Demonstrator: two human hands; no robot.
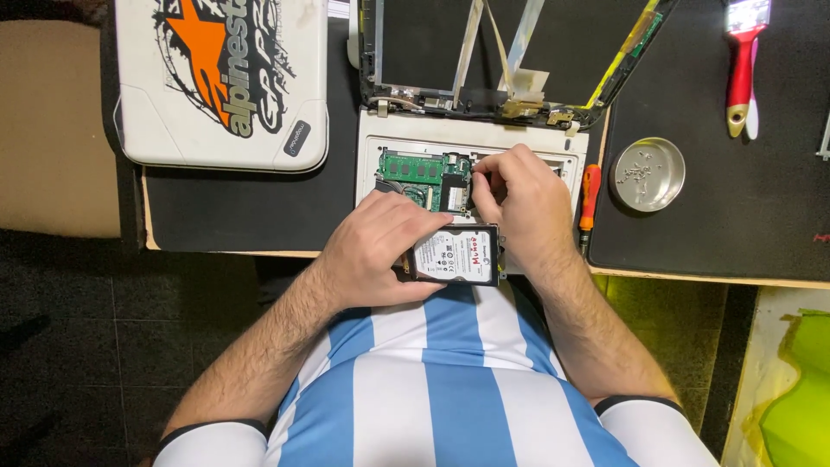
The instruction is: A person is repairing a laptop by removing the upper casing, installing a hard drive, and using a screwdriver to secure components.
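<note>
The work happens on a wooden table [692,278] covered by two dark mats [242,207], one on the left and one on the right. Below the table edge the floor is dark, and a yellow-green object [795,398] lies at the lower right corner, cut off by the frame.

In the middle lies one opened white laptop [471,130], its base turned up, so the green circuit board [424,173] shows inside. Its screen part [519,43] is at the top and partly out of view, with two pale flat cables [510,43] crossing it. The left hand [380,251] is closed around the left edge of one hard drive [456,254], which rests at the near edge of the laptop, just above the striped shirt [450,380]. The right hand [523,199] is bent, the fingertips pinched together over the laptop interior beside the board; what they pinch is hidden, and I cannot tell if it holds something.

One second white laptop [220,82] with an orange sticker is closed at the upper left. One orange-handled screwdriver [589,197] lies just right of the right hand. One round metal dish [648,174] holds small screws, too small to count. One red-handled brush [743,60] is at the upper right, its top cut off.
</note>
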